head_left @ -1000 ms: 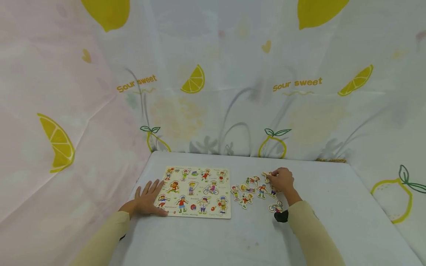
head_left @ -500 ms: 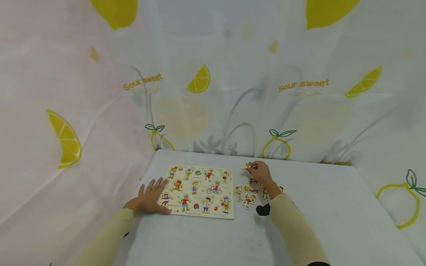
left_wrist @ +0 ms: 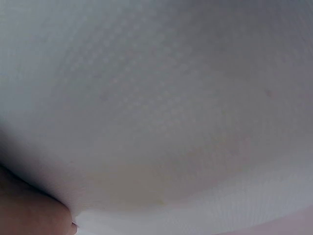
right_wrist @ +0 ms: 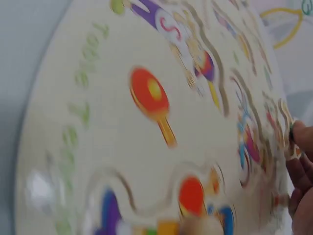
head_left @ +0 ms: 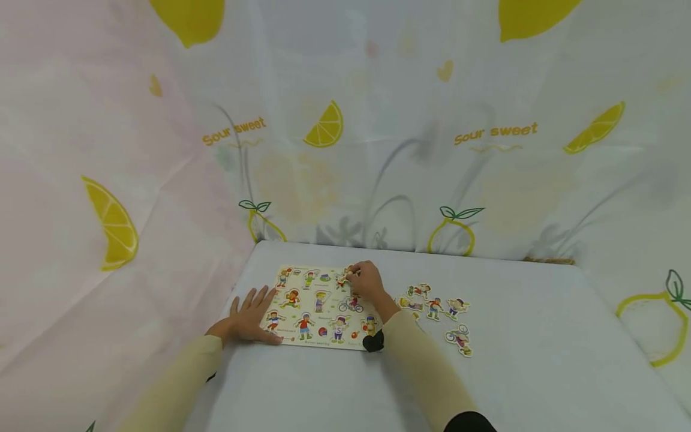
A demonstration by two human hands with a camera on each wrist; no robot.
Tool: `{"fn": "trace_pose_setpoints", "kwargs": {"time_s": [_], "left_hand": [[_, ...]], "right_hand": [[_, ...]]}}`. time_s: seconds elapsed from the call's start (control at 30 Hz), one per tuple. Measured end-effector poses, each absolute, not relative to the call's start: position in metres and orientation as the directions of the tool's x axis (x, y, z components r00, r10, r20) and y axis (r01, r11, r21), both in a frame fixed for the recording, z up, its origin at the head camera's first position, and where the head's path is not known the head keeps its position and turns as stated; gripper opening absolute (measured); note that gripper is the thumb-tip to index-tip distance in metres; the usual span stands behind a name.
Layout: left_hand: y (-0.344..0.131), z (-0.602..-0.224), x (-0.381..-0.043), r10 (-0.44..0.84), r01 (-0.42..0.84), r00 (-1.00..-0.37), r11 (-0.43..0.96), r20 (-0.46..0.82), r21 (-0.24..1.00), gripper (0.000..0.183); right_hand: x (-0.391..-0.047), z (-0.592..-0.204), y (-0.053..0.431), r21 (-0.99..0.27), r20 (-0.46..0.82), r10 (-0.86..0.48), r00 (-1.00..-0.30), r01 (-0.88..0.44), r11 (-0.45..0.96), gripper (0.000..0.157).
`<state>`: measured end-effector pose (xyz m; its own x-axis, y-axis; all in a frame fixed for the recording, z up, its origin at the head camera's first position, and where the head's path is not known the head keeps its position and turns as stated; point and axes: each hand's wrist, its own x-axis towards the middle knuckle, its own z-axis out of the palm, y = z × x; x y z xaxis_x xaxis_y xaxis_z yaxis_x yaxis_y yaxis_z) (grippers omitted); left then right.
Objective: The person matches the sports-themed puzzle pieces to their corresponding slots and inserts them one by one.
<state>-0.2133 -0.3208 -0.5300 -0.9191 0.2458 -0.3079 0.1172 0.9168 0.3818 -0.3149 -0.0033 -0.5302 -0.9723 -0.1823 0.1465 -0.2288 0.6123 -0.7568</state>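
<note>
A cream puzzle board (head_left: 309, 307) printed with children at sports lies on the white table. My left hand (head_left: 248, 319) rests with spread fingers on its left edge. Only a bit of a finger (left_wrist: 34, 210) shows at the lower left of the left wrist view. Over the board's upper right part, my right hand (head_left: 368, 282) pinches a small puzzle piece (head_left: 348, 272) between thumb and fingers. In the right wrist view this piece (right_wrist: 285, 122) appears at the right edge, close over the board's outlined shapes; its picture is mostly hidden by the fingers.
Several loose puzzle pieces lie right of the board, among them a helmeted figure (head_left: 434, 308), a purple-and-white figure (head_left: 456, 308) and a bicycle piece (head_left: 460, 341). The right forearm covers some. A lemon-print cloth (head_left: 345, 180) hangs behind the table (head_left: 518, 348).
My right hand has lifted a puzzle piece from the loose pieces and carried it left over the board's upper right. The left hand stays on the board's edge. The head view has shifted slightly.
</note>
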Motion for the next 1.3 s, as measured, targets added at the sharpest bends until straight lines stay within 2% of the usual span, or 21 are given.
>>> {"fn": "trace_pose_setpoints", "kwargs": {"time_s": [0.2, 0.33, 0.43, 0.57, 0.77, 1.1, 1.3], "left_hand": [[-0.319, -0.537, -0.215, 0.231, 0.107, -0.917, 0.927, -0.326, 0.359, 0.138], [-0.325, -0.541, -0.218, 0.217, 0.104, -0.92, 0.938, -0.326, 0.33, 0.141], [-0.326, -0.544, -0.219, 0.225, 0.111, -0.92, 0.935, -0.321, 0.337, 0.141], [-0.326, -0.542, -0.22, 0.231, 0.113, -0.918, 0.931, -0.322, 0.346, 0.14], [-0.325, -0.539, -0.217, 0.23, 0.11, -0.916, 0.932, -0.329, 0.344, 0.14], [-0.324, -0.545, -0.22, 0.199, 0.096, -0.92, 0.95, -0.339, 0.298, 0.141], [-0.323, -0.543, -0.221, 0.199, 0.098, -0.92, 0.951, -0.339, 0.293, 0.14]], "right_hand": [[-0.303, -0.526, -0.052, -0.686, 0.232, -0.194, -0.953, -0.302, 0.662, 0.016], [-0.297, -0.524, -0.081, -0.706, 0.162, -0.266, -0.95, -0.3, 0.642, 0.017], [-0.291, -0.527, -0.097, -0.676, 0.089, -0.332, -0.939, -0.302, 0.672, 0.018], [-0.286, -0.534, -0.113, -0.645, 0.06, -0.363, -0.93, -0.314, 0.696, 0.02], [-0.276, -0.544, -0.127, -0.576, 0.092, -0.301, -0.949, -0.298, 0.761, 0.019], [-0.264, -0.55, -0.139, -0.609, 0.1, -0.222, -0.97, -0.236, 0.757, 0.017], [-0.264, -0.547, -0.138, -0.613, 0.084, -0.22, -0.972, -0.225, 0.758, 0.016]]}}
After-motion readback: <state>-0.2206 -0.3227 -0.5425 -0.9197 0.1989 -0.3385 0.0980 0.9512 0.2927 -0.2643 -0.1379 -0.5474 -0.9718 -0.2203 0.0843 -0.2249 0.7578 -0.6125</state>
